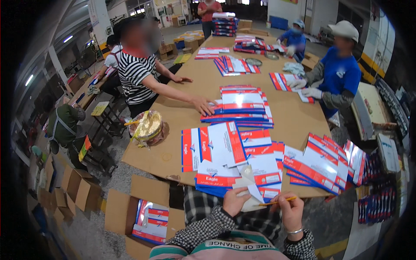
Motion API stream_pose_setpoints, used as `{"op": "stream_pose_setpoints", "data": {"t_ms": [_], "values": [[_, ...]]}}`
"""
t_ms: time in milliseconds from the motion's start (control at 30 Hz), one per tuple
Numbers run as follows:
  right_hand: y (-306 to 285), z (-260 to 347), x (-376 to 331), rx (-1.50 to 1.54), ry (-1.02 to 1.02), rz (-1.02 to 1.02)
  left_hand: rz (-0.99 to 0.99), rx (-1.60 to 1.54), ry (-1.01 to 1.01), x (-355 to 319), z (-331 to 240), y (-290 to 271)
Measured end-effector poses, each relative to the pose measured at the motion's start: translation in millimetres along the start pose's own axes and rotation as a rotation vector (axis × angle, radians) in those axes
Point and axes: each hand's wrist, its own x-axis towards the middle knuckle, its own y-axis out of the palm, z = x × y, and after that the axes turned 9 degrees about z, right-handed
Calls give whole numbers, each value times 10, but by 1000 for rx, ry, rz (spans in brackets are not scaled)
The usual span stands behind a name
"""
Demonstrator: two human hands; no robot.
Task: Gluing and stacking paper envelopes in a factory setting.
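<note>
At the table's near edge my left hand [235,202] is closed on a white flap [255,190] of a flat printed carton sheet. My right hand [290,210] grips a thin yellow stick [277,202], whose tip lies against the lower edge of that flap; whether it has bristles I cannot tell. Overlapping red, white and blue carton sheets [219,143] lie just beyond my hands. To their right a fanned pile of similar sheets [320,164] reaches the table edge. The sheets partly cover one another.
A bowl of cream-coloured paste [149,125] stands at the table's left edge, a yellow stick across it. An open cardboard box [125,219] holding printed sheets is below left. A person in stripes [138,78] touches the middle stack [242,106]; a gloved person in blue [342,78] handles sheets at right.
</note>
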Motion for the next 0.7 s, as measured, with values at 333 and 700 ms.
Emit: {"op": "stream_pose_setpoints", "data": {"t_ms": [333, 700], "values": [[-19, 96, -99, -150, -245, 25, -26, -62, -33, -20, -589, -58], [51, -9, -61, -215, -82, 128, -40, 5, -114, 41, -482, -53]]}}
